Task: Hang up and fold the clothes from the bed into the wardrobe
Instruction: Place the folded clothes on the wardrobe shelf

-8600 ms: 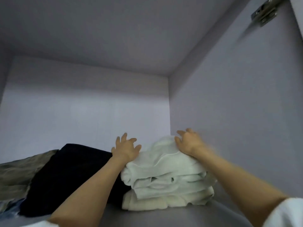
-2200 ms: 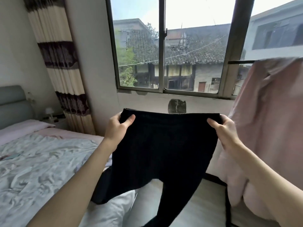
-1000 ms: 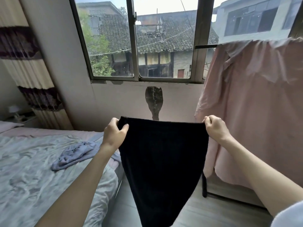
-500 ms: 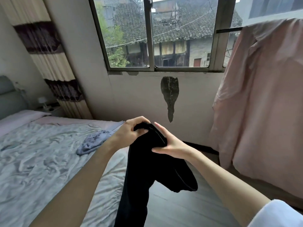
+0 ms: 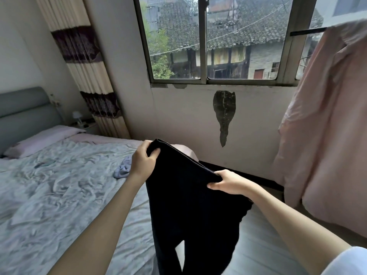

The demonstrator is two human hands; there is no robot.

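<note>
While left hand (image 5: pixel 143 163) and right hand (image 5: pixel 231 182) pinch black trousers (image 5: pixel 190 199) (2 legs dangling), blue garment (image 5: pixel 123 169) lies left of left hand.

Rumpled pale bed (image 5: pixel 59 195) with pink pillow (image 5: pixel 42 138) and crumpled lavender garment (image 5: pixel 122 170)

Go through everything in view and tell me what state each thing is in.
Black trousers: held up by both hands, legs hanging.
Left hand: grips waistband.
Right hand: grips waistband.
Blue garment: crumpled on bed.
Bed: sheet wrinkled.
Pink cloth: hanging.
</note>
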